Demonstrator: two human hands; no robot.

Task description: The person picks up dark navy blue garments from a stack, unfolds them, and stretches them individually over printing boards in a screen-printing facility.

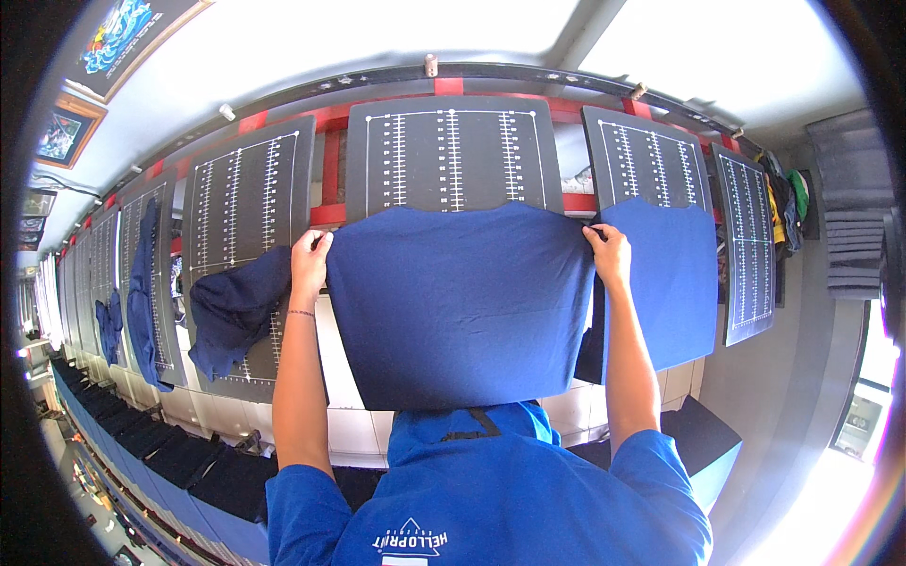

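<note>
A navy cloth panel (462,302), its upper edge shaped like shoulders and a shallow neckline, lies spread over the lower part of a black board (429,156) with white ruled scales. At its upper left corner my left hand (310,259) pinches the cloth between thumb and fingers. My right hand (610,253) grips the upper right corner the same way. The cloth's lower edge hangs toward my body. Beside my right hand, a second navy panel (661,292) lies flat on the right-hand board (646,156). Left of my left hand, a crumpled navy cloth (241,307) rests on another board (247,203).
More black boards (750,236) line a red frame (448,87) on both sides. Navy cloths (143,292) drape over boards farther left. A dark rail (377,75) runs behind. Dark stacks (226,486) stand at lower left, and a blue-sided block (713,462) at lower right.
</note>
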